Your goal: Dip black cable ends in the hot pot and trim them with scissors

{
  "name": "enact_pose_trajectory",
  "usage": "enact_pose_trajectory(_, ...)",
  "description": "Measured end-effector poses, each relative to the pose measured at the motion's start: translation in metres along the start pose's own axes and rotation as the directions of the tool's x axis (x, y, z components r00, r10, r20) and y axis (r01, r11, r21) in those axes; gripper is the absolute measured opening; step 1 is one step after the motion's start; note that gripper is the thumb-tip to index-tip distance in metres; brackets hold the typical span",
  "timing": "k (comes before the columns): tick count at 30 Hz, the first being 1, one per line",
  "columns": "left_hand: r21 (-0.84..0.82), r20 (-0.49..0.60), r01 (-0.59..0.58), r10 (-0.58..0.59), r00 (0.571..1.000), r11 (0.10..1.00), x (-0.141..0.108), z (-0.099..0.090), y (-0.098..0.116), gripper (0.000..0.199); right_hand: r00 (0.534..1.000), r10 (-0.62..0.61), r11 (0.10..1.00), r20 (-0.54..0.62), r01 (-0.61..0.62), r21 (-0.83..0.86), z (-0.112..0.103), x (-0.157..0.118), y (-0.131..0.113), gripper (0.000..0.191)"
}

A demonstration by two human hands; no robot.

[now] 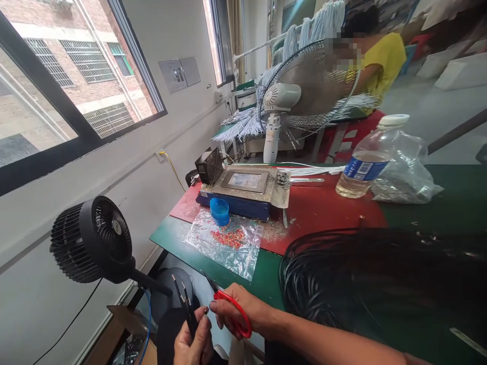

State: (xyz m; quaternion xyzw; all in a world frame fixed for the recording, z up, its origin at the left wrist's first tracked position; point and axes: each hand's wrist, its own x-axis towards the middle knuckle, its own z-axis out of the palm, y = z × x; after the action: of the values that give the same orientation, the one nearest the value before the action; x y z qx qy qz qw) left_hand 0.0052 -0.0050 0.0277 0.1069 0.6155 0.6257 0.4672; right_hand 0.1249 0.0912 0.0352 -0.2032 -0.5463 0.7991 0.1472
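Several thin black cables (187, 304) with bare-looking tips stand up out of my left hand (194, 337), whose fingers are closed round them. A small dark piece shows at its thumb and fingertip; I cannot make out what it is. My right hand (236, 309) grips red-handled scissors (243, 318), their dark blades pointing up and left. The two hands are close together below the table's front edge. To the right, a large bundle of black cables (304, 279) lies on the green table (268, 271).
A clear plastic bag (243, 263) with small red bits lies by a blue cup (219, 212). Behind are a blue-sided hot plate (236, 203), a bottle (363, 162) and a filled bag (407, 177). A black fan (95, 238) stands left; a person in yellow (388, 58) sits beyond another fan (281, 96).
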Motion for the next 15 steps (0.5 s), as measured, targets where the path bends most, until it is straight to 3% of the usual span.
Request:
enact_pose_trajectory(8, 0.042, 0.044, 0.076, -0.078, 0.996, 0.996, -0.0057, 0.0066, -0.0013, 0.048, 0.999, 0.044, 0.991, 0.027, -0.047, 0.122, 0.0014, -0.0020, -0.0074, 0.047)
enact_pose_trajectory(15, 0.096, 0.020, 0.053, -0.056, 0.998, 0.994, -0.0057, 0.0055, -0.0046, 0.046, 1.000, -0.024, 1.000, 0.007, 0.024, 0.014, 0.0003, -0.0034, -0.0041, 0.040)
